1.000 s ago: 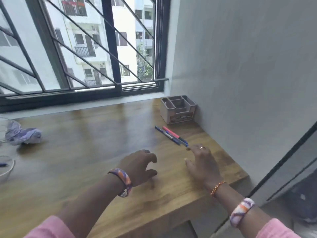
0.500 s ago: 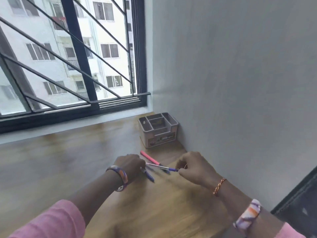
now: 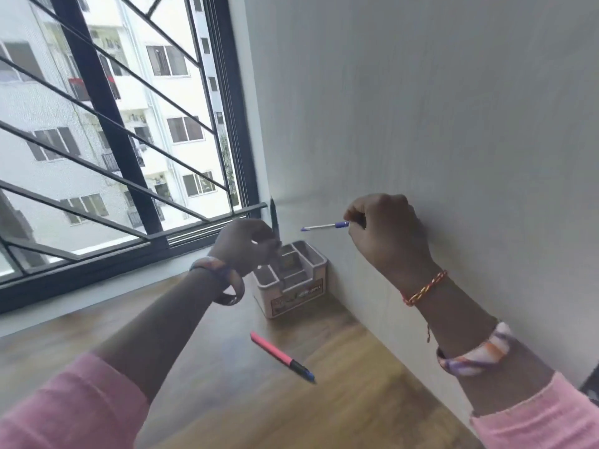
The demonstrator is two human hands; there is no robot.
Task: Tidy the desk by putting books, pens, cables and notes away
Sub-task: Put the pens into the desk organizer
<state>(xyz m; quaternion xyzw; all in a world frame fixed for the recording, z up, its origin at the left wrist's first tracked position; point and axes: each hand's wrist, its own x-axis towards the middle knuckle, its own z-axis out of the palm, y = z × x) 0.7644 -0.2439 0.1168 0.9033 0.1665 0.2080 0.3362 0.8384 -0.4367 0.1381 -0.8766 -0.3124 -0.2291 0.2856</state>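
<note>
Left hand (image 3: 244, 246) grips a dark pen (image 3: 275, 218) upright over the pale plastic desk organizer (image 3: 293, 288), probably touching it. Right hand (image 3: 387, 231) pinches a blue-capped white pen (image 3: 324, 226) mid-frame; a pink pen (image 3: 281, 356) lies on the wooden desk (image 3: 227, 384).

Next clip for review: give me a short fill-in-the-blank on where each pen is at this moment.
1. The left hand holds a dark pen upright over the desk organizer, which stands in the corner against the ____.
2. The right hand pinches a white pen with a ____ cap.
3. The pen left lying on the desk has a ____ barrel.

Missing words: wall; blue; pink
</note>
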